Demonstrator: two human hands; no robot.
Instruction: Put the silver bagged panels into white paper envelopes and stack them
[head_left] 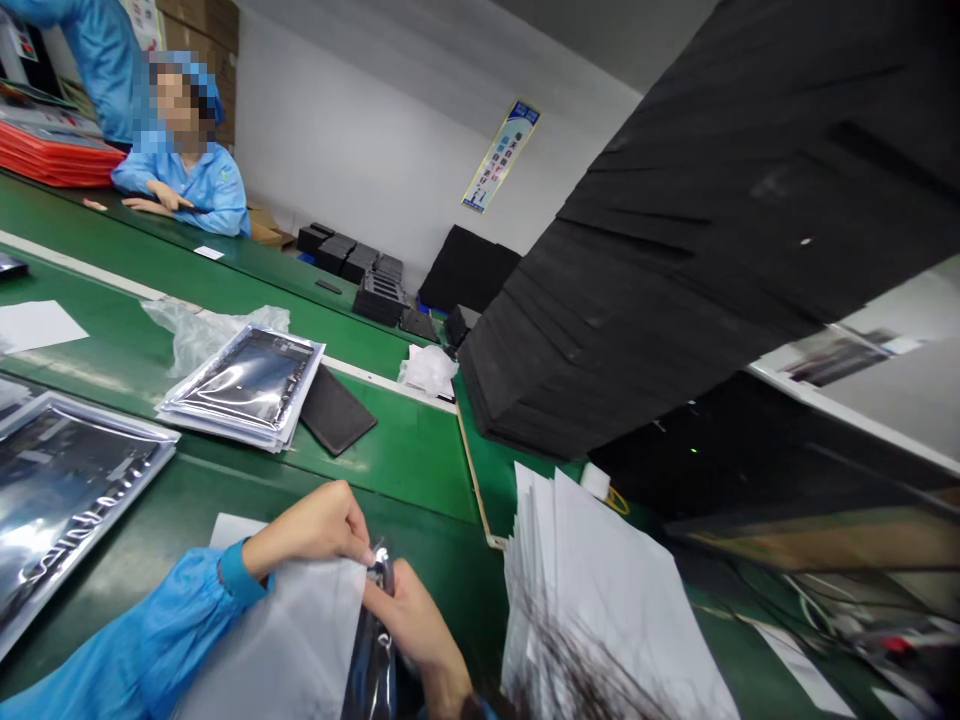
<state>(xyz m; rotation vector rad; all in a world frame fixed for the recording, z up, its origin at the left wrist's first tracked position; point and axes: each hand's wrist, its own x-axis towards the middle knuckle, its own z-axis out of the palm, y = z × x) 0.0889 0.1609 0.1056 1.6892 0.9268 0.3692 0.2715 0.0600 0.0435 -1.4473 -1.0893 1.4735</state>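
Observation:
My left hand (319, 525), in a blue sleeve, is closed in a pinch at the top corner of a white sleeve (300, 640). Close beside it, my right hand (416, 615) is closed on the upper end of a dark glossy panel (369, 660) in shiny clear film. The panel lies along the right edge of the white sleeve; whether it is partly inside I cannot tell. Left of my hands is a large film-wrapped dark panel (71, 490). Farther off lies a stack of similar wrapped panels (251, 375) beside a black slab (337, 410).
A stack of white sheets (600, 580) stands to my right, partly behind blurred dark strands. Tall black foam sheets (637, 220) rise behind it. Crumpled clear plastic (210, 330) lies on the green table (420, 455). A co-worker (195, 190) in blue sits across, near red trays (56, 155).

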